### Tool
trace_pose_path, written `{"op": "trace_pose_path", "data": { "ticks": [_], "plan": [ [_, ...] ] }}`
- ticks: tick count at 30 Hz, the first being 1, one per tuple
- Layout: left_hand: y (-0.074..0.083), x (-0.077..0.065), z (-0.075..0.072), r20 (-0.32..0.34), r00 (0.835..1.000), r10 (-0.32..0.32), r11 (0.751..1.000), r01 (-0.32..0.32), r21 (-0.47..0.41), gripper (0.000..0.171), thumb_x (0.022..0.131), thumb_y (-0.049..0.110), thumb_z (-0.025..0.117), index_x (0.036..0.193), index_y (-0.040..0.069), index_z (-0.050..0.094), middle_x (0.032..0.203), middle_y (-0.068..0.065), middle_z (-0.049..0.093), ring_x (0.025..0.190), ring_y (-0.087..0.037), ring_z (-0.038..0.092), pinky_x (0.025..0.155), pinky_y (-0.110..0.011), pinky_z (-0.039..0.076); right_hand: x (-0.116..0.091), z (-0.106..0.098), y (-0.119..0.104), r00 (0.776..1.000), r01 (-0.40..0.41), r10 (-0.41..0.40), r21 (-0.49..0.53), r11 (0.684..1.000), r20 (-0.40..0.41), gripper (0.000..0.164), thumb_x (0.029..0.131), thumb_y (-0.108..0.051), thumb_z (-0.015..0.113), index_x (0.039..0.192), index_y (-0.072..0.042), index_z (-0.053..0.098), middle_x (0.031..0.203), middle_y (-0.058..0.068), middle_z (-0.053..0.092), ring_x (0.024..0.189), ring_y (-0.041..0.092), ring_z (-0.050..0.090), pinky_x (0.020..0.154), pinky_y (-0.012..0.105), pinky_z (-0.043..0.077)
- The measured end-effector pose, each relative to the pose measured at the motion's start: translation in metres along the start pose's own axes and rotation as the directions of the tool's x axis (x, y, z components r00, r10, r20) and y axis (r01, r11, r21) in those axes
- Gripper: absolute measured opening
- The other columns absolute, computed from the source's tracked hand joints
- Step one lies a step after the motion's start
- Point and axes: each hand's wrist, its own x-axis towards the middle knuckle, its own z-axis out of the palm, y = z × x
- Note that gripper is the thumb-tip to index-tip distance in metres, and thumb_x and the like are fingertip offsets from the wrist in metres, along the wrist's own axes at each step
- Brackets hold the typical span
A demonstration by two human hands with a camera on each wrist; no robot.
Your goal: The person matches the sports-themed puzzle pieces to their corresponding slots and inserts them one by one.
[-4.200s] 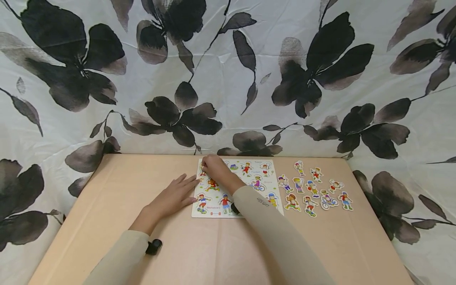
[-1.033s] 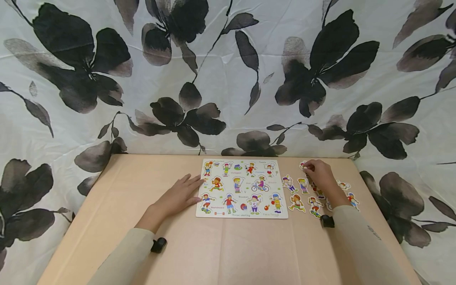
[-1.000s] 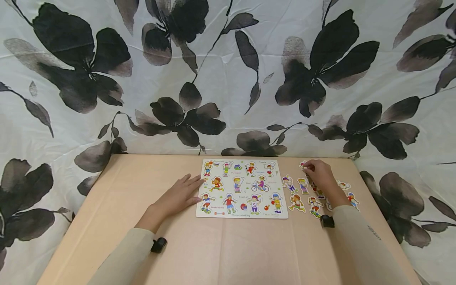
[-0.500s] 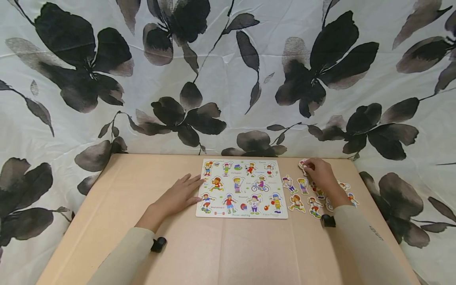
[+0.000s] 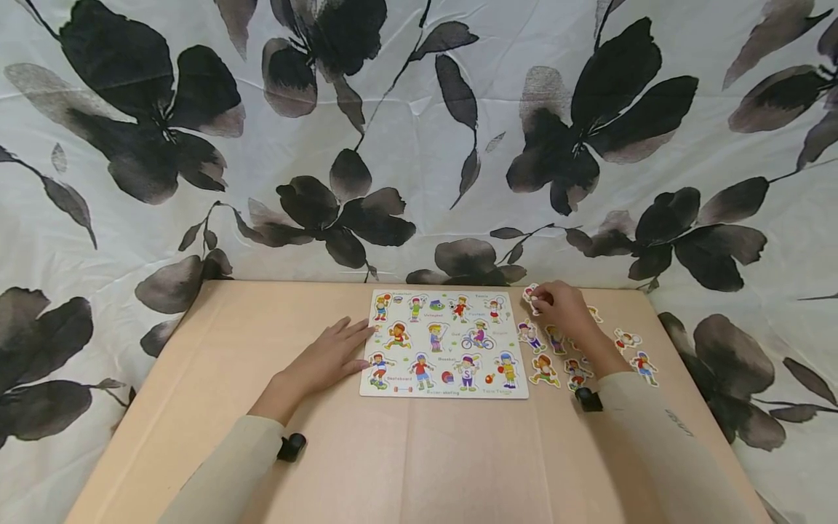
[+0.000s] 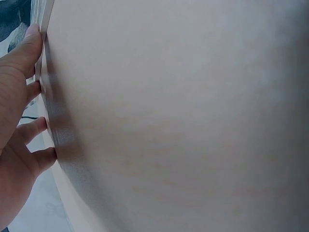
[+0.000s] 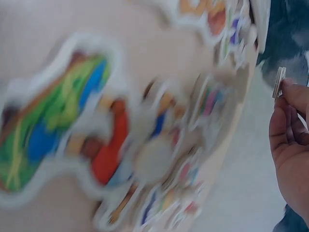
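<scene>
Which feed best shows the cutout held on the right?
The head view: the cutout shows part of its printed face there, though the right grip covers the rest. The right wrist view catches it only edge-on, as a thin strip; the left wrist view doesn't show it.

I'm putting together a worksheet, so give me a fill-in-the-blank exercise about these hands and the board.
1. The right hand pinches a flat, figure-shaped cutout whose border colour is ___.
2. The left hand touches the ___ edge of the white, rectangular picture board.
3. The board's middle row shows ___ figures.

Missing words: white; left; three.
</scene>
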Motion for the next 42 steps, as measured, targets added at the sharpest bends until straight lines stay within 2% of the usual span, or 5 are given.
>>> {"op": "trace_pose_path", "data": {
  "ticks": [8,14,20,30,42],
  "plan": [
    [-0.001,0.002,0.000,0.007,1.000,-0.015,1.000,0.015,0.005,0.070,0.101,0.043,0.065,0.159,0.012,0.042,0.166,-0.012,0.037,0.154,-0.050,0.026,0.124,-0.066,0.025,0.007,0.016,-0.036,0.999,0.048,-0.048,0.019,0.999,0.021,0.016,0.103,-0.013,0.065,0.113,-0.002,0.070,0.103,0.013,0.063,0.091,0.025,0.063,0.074,0.034,0.055],
    [-0.001,0.002,0.001,0.008,1.000,-0.018,1.000,0.018,-0.003,0.070,0.101,0.044,0.065,0.159,0.012,0.042,0.166,-0.012,0.037,0.154,-0.050,0.026,0.124,-0.066,0.025,0.011,0.028,-0.064,0.996,0.076,-0.077,0.027,0.997,0.044,0.015,0.101,-0.013,0.067,0.111,-0.003,0.072,0.100,0.011,0.064,0.086,0.023,0.059,0.070,0.031,0.052],
    [-0.001,0.001,0.001,0.005,1.000,-0.004,1.000,0.004,0.002,0.069,0.101,0.043,0.065,0.158,0.012,0.043,0.166,-0.013,0.038,0.153,-0.051,0.027,0.123,-0.067,0.026,0.016,0.043,-0.087,0.992,0.122,-0.123,0.033,0.992,0.026,0.015,0.099,-0.016,0.070,0.109,-0.005,0.074,0.099,0.009,0.064,0.086,0.021,0.059,0.073,0.032,0.053],
    [0.002,0.000,-0.002,0.017,1.000,-0.023,1.000,0.023,-0.011,0.069,0.101,0.044,0.065,0.159,0.013,0.043,0.166,-0.011,0.037,0.154,-0.049,0.025,0.124,-0.065,0.024,0.031,0.073,-0.129,0.979,0.186,-0.189,0.043,0.982,0.080,0.018,0.102,-0.019,0.068,0.113,-0.007,0.075,0.101,0.006,0.065,0.088,0.019,0.059,0.077,0.033,0.053],
    [-0.001,-0.001,-0.002,0.012,1.000,-0.010,1.000,0.010,0.003,0.069,0.101,0.043,0.065,0.158,0.011,0.044,0.166,-0.013,0.038,0.153,-0.052,0.027,0.123,-0.067,0.025,0.042,0.104,-0.157,0.968,0.219,-0.223,0.049,0.974,0.118,0.013,0.099,-0.018,0.072,0.106,-0.008,0.075,0.097,0.004,0.068,0.086,0.015,0.060,0.078,0.030,0.055]
  ]
}}
